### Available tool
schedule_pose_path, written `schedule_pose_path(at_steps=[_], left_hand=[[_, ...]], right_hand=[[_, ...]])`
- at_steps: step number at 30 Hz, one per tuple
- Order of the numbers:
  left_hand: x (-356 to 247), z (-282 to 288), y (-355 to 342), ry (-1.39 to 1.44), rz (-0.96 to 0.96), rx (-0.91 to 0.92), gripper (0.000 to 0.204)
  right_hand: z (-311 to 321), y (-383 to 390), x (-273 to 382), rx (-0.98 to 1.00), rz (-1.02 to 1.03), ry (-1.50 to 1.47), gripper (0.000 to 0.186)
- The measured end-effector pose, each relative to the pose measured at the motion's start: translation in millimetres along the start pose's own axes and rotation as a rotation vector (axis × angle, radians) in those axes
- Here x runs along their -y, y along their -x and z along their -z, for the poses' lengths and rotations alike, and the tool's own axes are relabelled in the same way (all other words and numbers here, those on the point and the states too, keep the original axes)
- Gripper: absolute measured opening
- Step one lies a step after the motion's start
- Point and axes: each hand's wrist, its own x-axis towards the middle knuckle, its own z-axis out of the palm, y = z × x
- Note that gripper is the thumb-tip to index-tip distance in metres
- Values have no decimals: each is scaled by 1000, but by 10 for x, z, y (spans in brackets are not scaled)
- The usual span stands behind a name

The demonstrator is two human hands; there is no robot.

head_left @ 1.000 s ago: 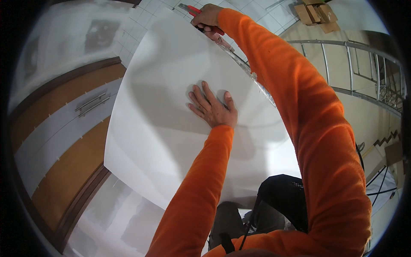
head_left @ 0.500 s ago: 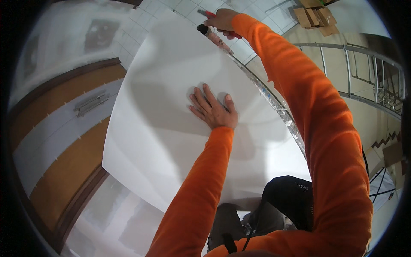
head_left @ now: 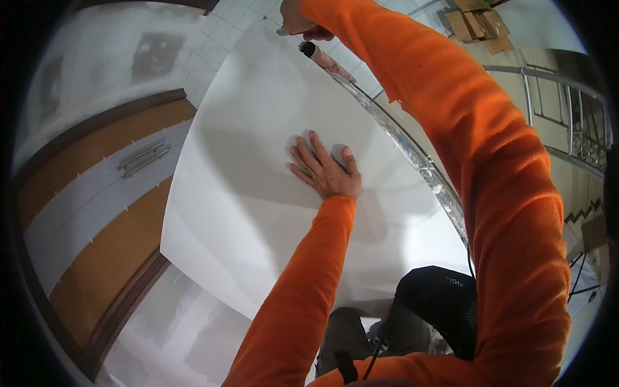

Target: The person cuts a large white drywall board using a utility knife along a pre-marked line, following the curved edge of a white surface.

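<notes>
A panel with paired metal handles stands at far left. Next comes the white sheet, spread in front of the person, its right edge along a splattered metal rail that probably supports it. At the sheet's far corner, the right hand is curled closed around a grey-tipped tool, mostly hidden, seemingly to guide it near the edge. The left hand, open and holding nothing, lies flat mid-sheet, likely steadying it. A pinkish tube sits beside the edge.
</notes>
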Motion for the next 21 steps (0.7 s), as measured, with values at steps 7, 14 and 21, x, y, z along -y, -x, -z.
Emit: schedule_pose_path(at_steps=[7,14,21], left_hand=[[30,34,-20,-12,12,23,77],[-39,-25,4,-9,-4,6,76],[18,25,-5,-11,25,34,77]], right_hand=[[-91,109,105,-9,6,41,25],[-375,-151,-169,-66,189,305,21],[-408,98,-83,-149,77,65,27]])
